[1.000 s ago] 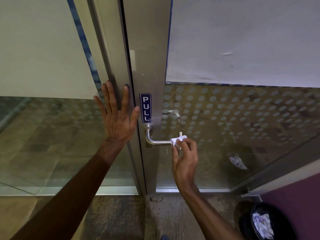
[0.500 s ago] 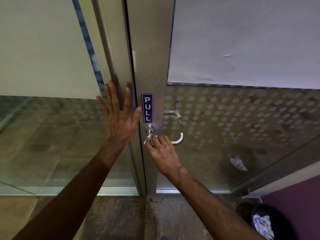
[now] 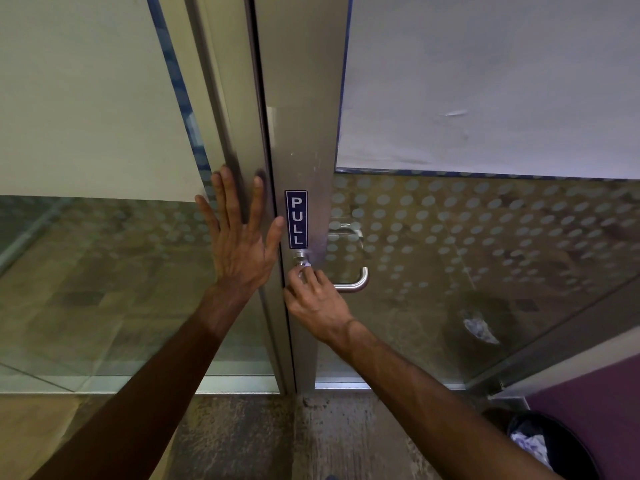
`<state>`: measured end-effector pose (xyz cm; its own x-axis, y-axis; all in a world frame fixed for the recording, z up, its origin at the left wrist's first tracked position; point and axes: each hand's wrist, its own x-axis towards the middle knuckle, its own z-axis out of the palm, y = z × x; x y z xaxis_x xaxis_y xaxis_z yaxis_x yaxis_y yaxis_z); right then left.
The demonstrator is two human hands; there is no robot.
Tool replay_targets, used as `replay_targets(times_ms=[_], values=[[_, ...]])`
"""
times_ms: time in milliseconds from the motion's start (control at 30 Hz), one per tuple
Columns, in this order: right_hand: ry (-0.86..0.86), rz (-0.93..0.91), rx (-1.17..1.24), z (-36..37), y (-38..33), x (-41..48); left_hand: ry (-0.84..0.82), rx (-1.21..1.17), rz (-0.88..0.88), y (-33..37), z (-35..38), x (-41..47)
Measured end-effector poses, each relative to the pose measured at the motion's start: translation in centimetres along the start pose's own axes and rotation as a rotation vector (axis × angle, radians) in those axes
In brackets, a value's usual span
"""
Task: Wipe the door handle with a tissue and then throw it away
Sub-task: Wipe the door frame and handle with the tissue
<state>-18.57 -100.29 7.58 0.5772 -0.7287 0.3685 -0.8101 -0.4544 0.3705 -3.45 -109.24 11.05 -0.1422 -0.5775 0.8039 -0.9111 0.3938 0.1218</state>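
— Tissue was seen where, measured from the PULL sign?

— Just below the sign, a small white wad was pressed against the root of the door handle, where the handle's stem met the metal door frame. Only a scrap of it was shown between the fingertips.

— By which hand was it held?

— It was pinched by the right hand, whose fingers were curled shut around it. The hand was placed below and slightly right of the sign, with the forearm stretched down toward the lower right.

— And the handle itself?

— Its bent free end was left uncovered, below and to the right of the sign. A second handle was seen through the dotted glass, right of the sign, on the far side.

— What was done with the left hand?

— It was laid flat and spread open, just left of the sign, with the fingers pointed up along the frame and the thumb nearly touching the sign's edge. Nothing was gripped by it.

— Was a bin noted?

— A dark waste bin was set far below and right of the sign, on the floor, with crumpled white paper inside it.
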Motion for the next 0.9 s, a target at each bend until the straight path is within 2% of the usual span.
replay_targets(times_ms=[133, 500, 700, 900], values=[[0.03, -0.061, -0.005, 0.2, 0.4, -0.4, 0.0, 0.001, 0.001, -0.1, -0.1, 0.1], [0.14, -0.438, -0.101, 0.1, 6.0, -4.6, -0.006, 0.004, 0.011, 0.0, 0.0, 0.2], [0.236, -0.415, -0.136, 1.0, 10.1, -8.1, 0.036, -0.018, 0.014, -0.3, 0.7, 0.2], [0.288, -0.24, 0.012, 1.8, 9.2, -9.5, 0.044, -0.013, 0.022, -0.4, 0.7, 0.2]])
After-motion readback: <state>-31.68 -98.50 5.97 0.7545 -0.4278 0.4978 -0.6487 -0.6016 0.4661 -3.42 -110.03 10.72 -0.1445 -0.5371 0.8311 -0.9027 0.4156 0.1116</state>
